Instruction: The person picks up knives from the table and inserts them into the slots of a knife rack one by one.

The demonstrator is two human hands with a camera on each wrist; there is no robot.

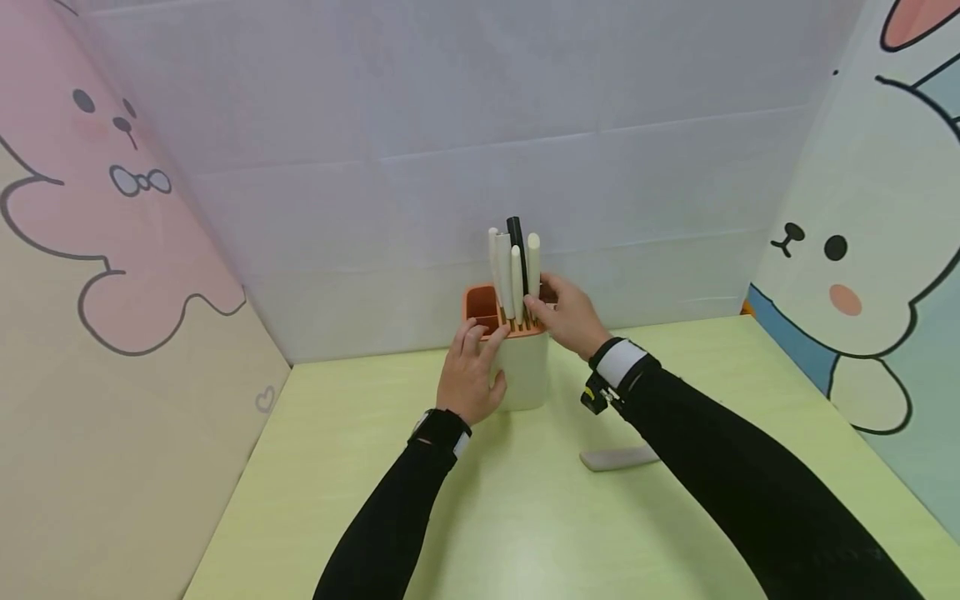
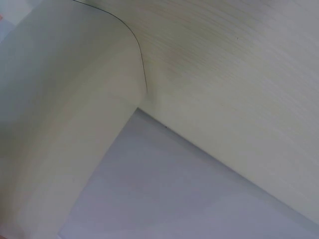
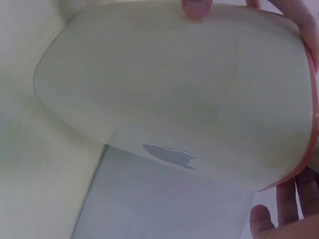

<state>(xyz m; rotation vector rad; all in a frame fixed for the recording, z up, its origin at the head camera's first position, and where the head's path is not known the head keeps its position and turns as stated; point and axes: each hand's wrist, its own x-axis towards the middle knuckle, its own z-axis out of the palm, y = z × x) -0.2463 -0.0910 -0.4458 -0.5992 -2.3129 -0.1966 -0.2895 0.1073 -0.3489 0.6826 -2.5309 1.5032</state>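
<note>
Both hands (image 1: 468, 375) (image 1: 570, 315) hold the knife block (image 1: 521, 367) upright

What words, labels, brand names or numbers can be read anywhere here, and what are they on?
None: no letters or numbers show in any view.
Knife block: only a small grey fish-like mark on its side, with no writing.
Walls: cartoon rabbit and pink bear drawings, no text.
Left hand, right hand and wristbands: nothing legible.
</note>
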